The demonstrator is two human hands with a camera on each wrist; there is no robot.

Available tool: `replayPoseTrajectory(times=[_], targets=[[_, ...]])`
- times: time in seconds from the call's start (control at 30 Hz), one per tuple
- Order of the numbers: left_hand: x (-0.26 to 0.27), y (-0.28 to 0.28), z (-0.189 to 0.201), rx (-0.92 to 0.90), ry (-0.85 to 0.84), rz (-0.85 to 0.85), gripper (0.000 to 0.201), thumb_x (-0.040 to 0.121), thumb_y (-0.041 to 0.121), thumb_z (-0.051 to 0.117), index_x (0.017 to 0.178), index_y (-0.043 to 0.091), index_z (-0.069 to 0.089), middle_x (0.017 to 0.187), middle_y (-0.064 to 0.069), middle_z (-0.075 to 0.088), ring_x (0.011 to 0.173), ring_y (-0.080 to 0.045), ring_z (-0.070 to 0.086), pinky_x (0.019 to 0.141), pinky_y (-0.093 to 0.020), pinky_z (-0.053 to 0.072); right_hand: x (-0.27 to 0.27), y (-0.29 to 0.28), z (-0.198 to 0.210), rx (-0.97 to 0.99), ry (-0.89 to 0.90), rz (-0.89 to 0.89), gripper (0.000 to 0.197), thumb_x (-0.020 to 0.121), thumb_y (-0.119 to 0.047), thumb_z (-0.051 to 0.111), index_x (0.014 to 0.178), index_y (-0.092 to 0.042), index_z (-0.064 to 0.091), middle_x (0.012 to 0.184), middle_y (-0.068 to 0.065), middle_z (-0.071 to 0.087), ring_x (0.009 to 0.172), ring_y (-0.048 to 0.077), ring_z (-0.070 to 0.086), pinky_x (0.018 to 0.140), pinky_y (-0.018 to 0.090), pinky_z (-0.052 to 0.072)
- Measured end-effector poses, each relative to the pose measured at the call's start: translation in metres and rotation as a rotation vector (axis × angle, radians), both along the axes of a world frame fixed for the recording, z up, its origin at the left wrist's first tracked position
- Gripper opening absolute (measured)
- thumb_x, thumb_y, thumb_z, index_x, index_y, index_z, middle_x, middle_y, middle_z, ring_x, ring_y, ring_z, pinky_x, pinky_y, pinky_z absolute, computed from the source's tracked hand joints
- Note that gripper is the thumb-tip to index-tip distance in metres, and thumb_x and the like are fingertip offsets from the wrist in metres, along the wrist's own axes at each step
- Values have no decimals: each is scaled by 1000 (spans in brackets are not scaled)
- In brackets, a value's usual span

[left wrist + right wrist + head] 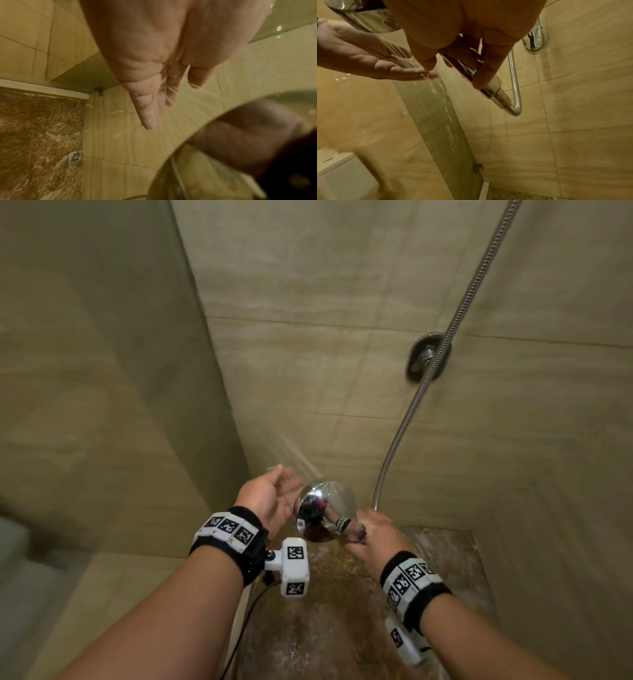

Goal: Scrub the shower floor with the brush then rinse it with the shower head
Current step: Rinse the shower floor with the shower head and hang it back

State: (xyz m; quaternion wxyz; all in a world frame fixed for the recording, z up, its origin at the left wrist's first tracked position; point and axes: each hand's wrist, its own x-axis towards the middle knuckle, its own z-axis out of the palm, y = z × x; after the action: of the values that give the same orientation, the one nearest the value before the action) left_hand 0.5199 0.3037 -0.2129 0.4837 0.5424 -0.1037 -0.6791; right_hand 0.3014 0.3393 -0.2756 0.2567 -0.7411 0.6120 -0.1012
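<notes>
Right hand (371, 534) was wrapped around the chrome shower head (325, 510) handle, above the wet speckled shower floor (359, 611); left hand (270, 496) was held flat, palm up, in the spray.

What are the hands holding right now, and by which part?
The right hand grips the shower head by its handle, just above the hose. The left hand holds nothing; it lies open in the spray.

The shower head (325, 513) is mirror-glossy chrome metal. Its hose (442, 361) is ribbed metal. The shower floor (39, 135) is wet speckled stone; wall tiles (582, 94) smooth.
</notes>
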Motion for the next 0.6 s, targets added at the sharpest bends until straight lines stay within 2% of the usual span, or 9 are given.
replayPoseTrajectory(times=[0.13, 0.27, 0.33, 0.4, 0.43, 0.5, 0.6], targets=[[-4, 2, 1, 8, 16, -32, 41, 104, 41, 48, 125, 9, 62, 118, -16, 72, 106, -36, 70, 96, -55, 54, -2, 1, -5, -11, -40, 31, 27, 88, -43, 69, 78, -29, 48, 92, -14, 51, 88, 7, 51, 82, 36, 53], [-14, 3, 7, 9, 11, -111, 44, 104, 47, 44, 127, 15, 64, 120, -12, 72, 99, -33, 72, 73, -44, 59, -6, -3, -8, -5, -43, 57, 27, 88, -45, 69, 80, -26, 51, 92, -14, 54, 87, 6, 53, 83, 36, 54], [-18, 2, 9, 3, 3, -118, 45, 104, 44, 45, 131, 13, 64, 122, -12, 71, 104, -32, 69, 74, -43, 60, -9, -5, -6, -6, -44, 65, 33, 89, -44, 67, 75, -23, 46, 91, -12, 54, 86, 8, 53, 82, 35, 53], [-21, 0, 8, -12, 5, -138, 48, 104, 40, 46, 137, 8, 59, 126, -15, 69, 108, -31, 67, 87, -46, 58, -11, -7, -3, -5, -50, 67, 37, 90, -45, 66, 73, -22, 43, 90, -10, 54, 84, 9, 53, 81, 33, 53], [-22, -1, 7, -20, 2, -148, 49, 105, 38, 46, 139, 4, 57, 127, -18, 67, 104, -31, 67, 91, -46, 56, -13, -8, -2, -9, -55, 66, 37, 89, -46, 65, 73, -22, 42, 89, -10, 54, 83, 9, 53, 81, 33, 53], [-23, -3, 6, -41, -9, -166, 47, 103, 32, 47, 136, 0, 57, 123, -20, 68, 93, -30, 69, 85, -44, 56, -15, -11, -2, -9, -60, 58, 37, 88, -44, 66, 72, -24, 40, 89, -10, 54, 82, 9, 53, 79, 34, 54], [-21, -7, 0, -43, -23, -146, 40, 101, 27, 52, 128, 0, 63, 113, -19, 73, 94, -32, 74, 70, -42, 60, -18, -15, -5, -14, -74, 33, 38, 86, -39, 68, 69, -28, 37, 86, -11, 53, 80, 9, 52, 77, 36, 54]])
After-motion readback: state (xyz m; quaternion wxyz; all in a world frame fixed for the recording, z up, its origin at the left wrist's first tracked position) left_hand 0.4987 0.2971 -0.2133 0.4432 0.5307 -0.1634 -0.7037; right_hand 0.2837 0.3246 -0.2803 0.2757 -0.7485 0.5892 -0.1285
